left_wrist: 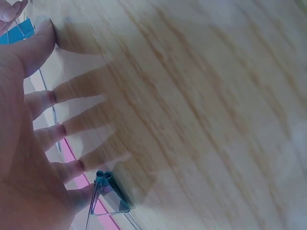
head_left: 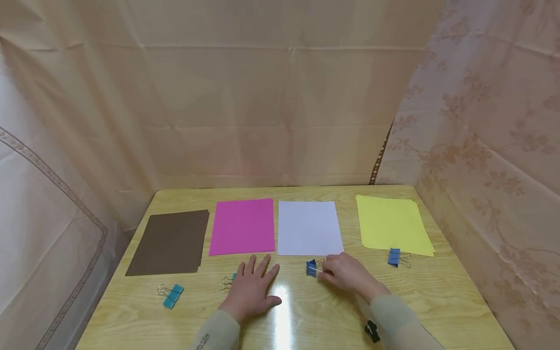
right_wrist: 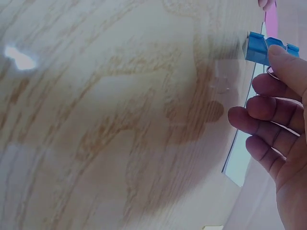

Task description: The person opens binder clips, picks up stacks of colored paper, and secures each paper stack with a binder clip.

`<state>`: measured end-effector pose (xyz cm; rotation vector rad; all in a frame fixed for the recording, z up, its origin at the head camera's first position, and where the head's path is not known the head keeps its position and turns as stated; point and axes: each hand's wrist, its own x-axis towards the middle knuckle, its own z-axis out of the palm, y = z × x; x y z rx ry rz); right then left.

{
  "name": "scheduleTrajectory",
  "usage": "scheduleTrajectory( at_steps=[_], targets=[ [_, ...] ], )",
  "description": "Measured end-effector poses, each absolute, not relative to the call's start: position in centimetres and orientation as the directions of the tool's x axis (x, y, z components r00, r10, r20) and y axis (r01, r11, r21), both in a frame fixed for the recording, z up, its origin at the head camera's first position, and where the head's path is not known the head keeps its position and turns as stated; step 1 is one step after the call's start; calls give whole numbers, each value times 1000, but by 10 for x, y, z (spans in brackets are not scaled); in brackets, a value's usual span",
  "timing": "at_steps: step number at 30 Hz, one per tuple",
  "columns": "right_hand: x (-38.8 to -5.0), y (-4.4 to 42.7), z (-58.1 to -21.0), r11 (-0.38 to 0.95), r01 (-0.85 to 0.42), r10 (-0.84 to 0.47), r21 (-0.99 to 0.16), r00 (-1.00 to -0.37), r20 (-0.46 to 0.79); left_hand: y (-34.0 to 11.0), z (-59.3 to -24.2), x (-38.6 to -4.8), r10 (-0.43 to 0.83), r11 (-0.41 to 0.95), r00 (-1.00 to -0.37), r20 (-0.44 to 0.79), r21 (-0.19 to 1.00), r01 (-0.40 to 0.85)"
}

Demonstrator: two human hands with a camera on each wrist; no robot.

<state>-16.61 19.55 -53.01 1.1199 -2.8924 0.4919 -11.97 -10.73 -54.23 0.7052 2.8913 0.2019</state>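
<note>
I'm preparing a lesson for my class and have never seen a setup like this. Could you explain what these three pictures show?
There is no machine here: the work is done by a person's two bare hands. The wide picture comes from a camera worn on the head, looking forward and down; the other two come from cameras on the left and right wrists.

On the wooden table lie, from left to right, brown paper, pink paper, white paper and yellow paper.

The right hand pinches a blue clip. The left hand is spread, palm down, partly hiding a teal clip in the head view. A second teal clip and a second blue clip lie farther out.
</note>
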Motion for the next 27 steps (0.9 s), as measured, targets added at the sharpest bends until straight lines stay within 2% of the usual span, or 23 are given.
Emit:
scheduleTrajectory(
  at_steps=[27],
  targets=[
    [-162,197,-537,685,-672,-668,-281,-733,123,-107,-544,-120,466,881,-877,-118,152,447]
  ],
)
